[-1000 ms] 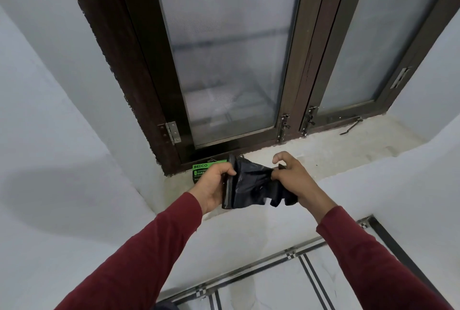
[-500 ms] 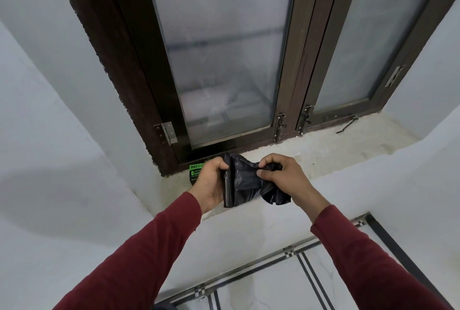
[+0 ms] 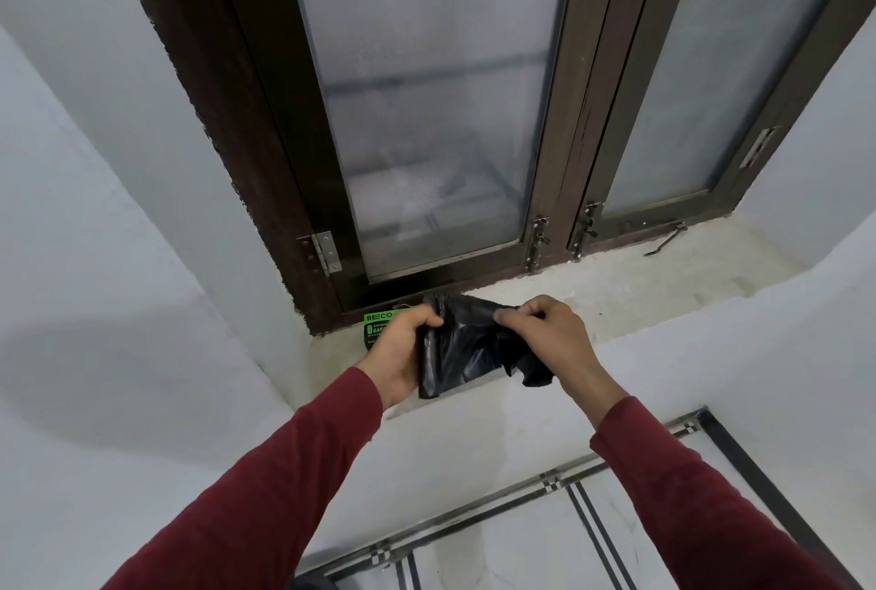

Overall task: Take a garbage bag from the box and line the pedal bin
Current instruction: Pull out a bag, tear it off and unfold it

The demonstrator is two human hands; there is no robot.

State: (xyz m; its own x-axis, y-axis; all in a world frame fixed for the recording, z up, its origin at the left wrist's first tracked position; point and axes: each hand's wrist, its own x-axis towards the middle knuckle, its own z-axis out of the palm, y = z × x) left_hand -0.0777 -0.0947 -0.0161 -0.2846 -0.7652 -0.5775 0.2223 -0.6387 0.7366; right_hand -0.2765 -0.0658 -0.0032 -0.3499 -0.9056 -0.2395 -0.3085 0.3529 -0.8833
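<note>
A crumpled black garbage bag (image 3: 467,347) is held between both hands above the window sill. My left hand (image 3: 402,350) grips its left side, where the plastic is still folded into a strip. My right hand (image 3: 552,338) pinches the top right part, with a loose flap hanging below it. A green and black bag box (image 3: 377,326) lies on the sill behind my left hand, mostly hidden by it. No pedal bin is in view.
A dark wooden window frame (image 3: 559,172) with frosted panes rises right behind the concrete sill (image 3: 640,276). White walls close in on both sides. A tiled floor with dark border lines (image 3: 588,528) shows below.
Both hands have shifted slightly along the bag, and my right hand's fingers have curled down over its top edge. The bag stays bunched between them.
</note>
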